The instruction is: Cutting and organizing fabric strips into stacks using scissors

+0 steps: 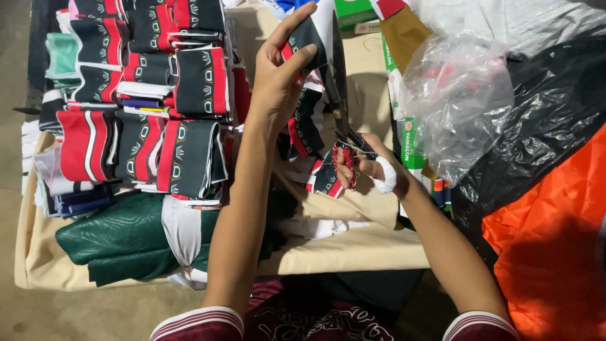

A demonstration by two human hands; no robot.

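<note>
Above the cloth-covered table, pinched between thumb and fingers of the left hand: a small black fabric piece with red and white edging, held up and drawn taut. Probably light, limp and prone to folding, so best gripped near the top edge and kept stretched against the blades. Just beside and below, large scissors, blades pointing up along the piece, handles gripped by the right hand, fingers curled through the loops, one finger wrapped in white bandage. Left of both, stacks of folded black-and-red pieces in rows, green fabric nearer. Right, a crumpled clear plastic bag, black sheeting, orange cloth.
</note>
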